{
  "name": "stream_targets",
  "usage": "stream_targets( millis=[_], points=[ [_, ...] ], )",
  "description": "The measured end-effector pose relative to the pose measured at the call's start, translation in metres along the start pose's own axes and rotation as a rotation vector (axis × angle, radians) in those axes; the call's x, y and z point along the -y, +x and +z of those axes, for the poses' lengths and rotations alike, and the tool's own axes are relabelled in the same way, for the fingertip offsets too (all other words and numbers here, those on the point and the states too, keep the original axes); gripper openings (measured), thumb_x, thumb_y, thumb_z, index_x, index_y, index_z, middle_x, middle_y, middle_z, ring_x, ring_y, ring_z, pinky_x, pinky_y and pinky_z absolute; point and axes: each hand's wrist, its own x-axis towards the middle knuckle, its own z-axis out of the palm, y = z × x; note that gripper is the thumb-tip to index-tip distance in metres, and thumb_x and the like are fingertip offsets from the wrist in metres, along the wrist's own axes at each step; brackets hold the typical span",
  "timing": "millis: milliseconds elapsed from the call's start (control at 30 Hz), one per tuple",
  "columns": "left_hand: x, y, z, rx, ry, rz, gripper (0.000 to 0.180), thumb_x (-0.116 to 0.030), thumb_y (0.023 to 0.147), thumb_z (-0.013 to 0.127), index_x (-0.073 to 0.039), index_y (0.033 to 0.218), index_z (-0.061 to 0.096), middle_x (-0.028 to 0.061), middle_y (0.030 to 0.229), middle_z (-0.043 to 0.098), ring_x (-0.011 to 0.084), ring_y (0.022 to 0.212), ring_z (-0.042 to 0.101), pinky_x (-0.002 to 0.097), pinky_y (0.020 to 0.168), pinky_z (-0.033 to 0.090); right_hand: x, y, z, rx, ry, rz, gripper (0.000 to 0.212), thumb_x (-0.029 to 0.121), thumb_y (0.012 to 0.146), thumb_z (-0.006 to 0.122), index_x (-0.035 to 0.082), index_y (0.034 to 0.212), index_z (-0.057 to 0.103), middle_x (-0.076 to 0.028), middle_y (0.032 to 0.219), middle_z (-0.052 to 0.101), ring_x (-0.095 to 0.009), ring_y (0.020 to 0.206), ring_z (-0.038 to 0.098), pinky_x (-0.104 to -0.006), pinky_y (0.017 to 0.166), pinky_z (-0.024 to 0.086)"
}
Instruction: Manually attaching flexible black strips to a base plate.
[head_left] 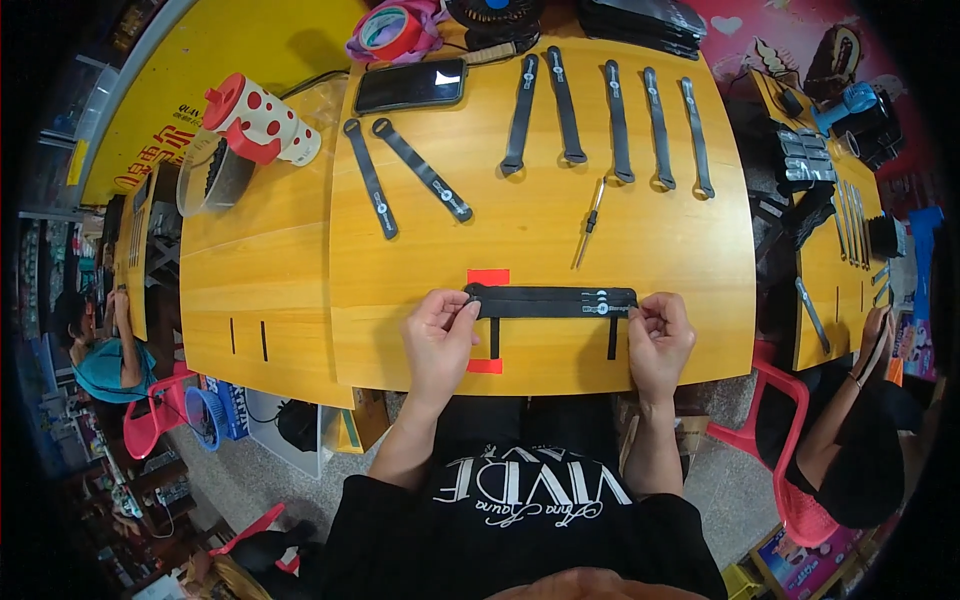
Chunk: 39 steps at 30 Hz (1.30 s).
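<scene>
Near the table's front edge lies a small overlapping stack of flat black straps (545, 300) with pale print towards the right end. My left hand (438, 345) pinches the stack's left end between thumb and fingers. At the opposite end, my right hand (662, 345) is closed in a pinch on the straps. They stretch straight between both hands, above two short black lines on the table. Red tape pieces (488, 276) mark the wood beside my left hand. Further back, several single black straps (617, 120) lie in a row, and two more straps (372, 180) rest at the left.
A slim pointed tool (590, 222) lies mid-table. Behind are a phone (410, 86), a red tape roll (388, 40), a fan (495, 14) and a dark stack (645, 25). A red-dotted tumbler (268, 120) stands left, near a clear bin (215, 180). Other people sit at both sides.
</scene>
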Motion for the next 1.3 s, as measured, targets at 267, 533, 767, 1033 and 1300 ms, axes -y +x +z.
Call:
stream_targets(
  millis=[267,533,767,1033,1300],
  points=[
    [-0.0047,-0.0018,0.0019,-0.027,0.051,-0.024,0.015,0.006,0.084,0.066,0.002,0.096,0.059,0.0031,0.081,0.061,0.0040,0.060,0.057,0.0192,0.047,0.048,0.0022,-0.0005,-0.0001,0.004,-0.024,-0.004,0.013,-0.012,0.079,0.062,-0.002,0.084,0.056,-0.002,0.071,0.055,-0.003,0.058,0.047,-0.0188,0.051,0.039],
    [-0.0024,-0.0012,-0.0006,-0.011,0.069,-0.012,0.017,0.006,0.084,0.067,0.001,0.098,0.058,0.0023,0.081,0.059,0.0037,0.063,0.058,0.0186,0.047,0.048,-0.0004,-0.0004,0.0002,0.018,-0.036,-0.005,0.013,-0.011,0.080,0.062,-0.001,0.083,0.056,0.000,0.072,0.053,-0.002,0.057,0.044,-0.0169,0.050,0.035],
    [-0.0005,-0.0019,0.0004,-0.018,0.084,-0.014,0.019,0.006,0.084,0.066,0.001,0.099,0.057,0.0019,0.080,0.058,0.0034,0.063,0.057,0.0182,0.047,0.048,0.0015,-0.0008,0.0016,0.014,-0.041,-0.009,0.013,-0.012,0.079,0.063,-0.001,0.083,0.056,0.000,0.071,0.053,-0.002,0.057,0.044,-0.0172,0.050,0.035],
    [-0.0012,-0.0026,0.0012,-0.023,0.111,0.001,0.020,0.006,0.084,0.066,0.001,0.100,0.055,0.0014,0.080,0.054,0.0030,0.061,0.054,0.0181,0.047,0.048,0.0002,-0.0013,0.0011,-0.002,-0.042,-0.005,0.013,-0.011,0.079,0.063,-0.001,0.082,0.056,0.000,0.070,0.053,-0.002,0.057,0.043,-0.0177,0.050,0.036],
    [0.0040,0.0003,0.0008,-0.010,0.086,0.026,0.019,0.007,0.084,0.065,0.001,0.098,0.055,0.0015,0.078,0.053,0.0033,0.058,0.053,0.0184,0.045,0.047,0.0030,-0.0007,0.0031,-0.010,-0.044,0.006,0.013,-0.011,0.078,0.063,-0.001,0.081,0.055,0.000,0.068,0.053,-0.003,0.057,0.045,-0.0193,0.050,0.038]
  ],
)
